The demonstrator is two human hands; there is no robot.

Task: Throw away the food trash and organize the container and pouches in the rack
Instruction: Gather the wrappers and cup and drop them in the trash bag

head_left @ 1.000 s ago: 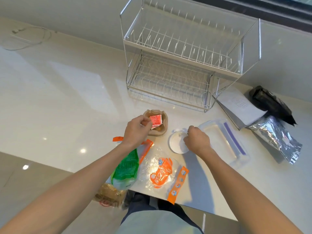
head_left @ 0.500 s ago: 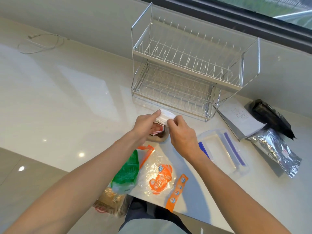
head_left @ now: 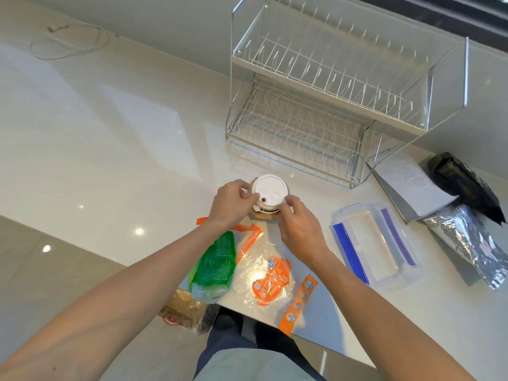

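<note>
A brown paper cup [head_left: 263, 216] stands on the white counter with a white plastic lid [head_left: 269, 190] on top. My left hand [head_left: 232, 203] grips the lid's left edge and my right hand [head_left: 298, 224] grips its right edge. A clear container with blue clips [head_left: 376, 244] lies to the right. Beyond it lie a silver pouch [head_left: 467, 240], a black pouch [head_left: 464, 182] and a white-grey pouch [head_left: 406, 185]. The two-tier wire rack [head_left: 330, 105] stands behind, with nothing in it.
Near the front edge lie a green plastic bag [head_left: 214, 266] and a clear wrapper with orange print [head_left: 270, 280], with an orange strip [head_left: 298, 303] beside. A brown bag [head_left: 184, 309] hangs below the counter edge. A white cable [head_left: 71, 42] lies far left.
My right hand picked the white lid up off the counter and brought it over the cup. Both hands now hold it on the cup; the red sachet is no longer visible.
</note>
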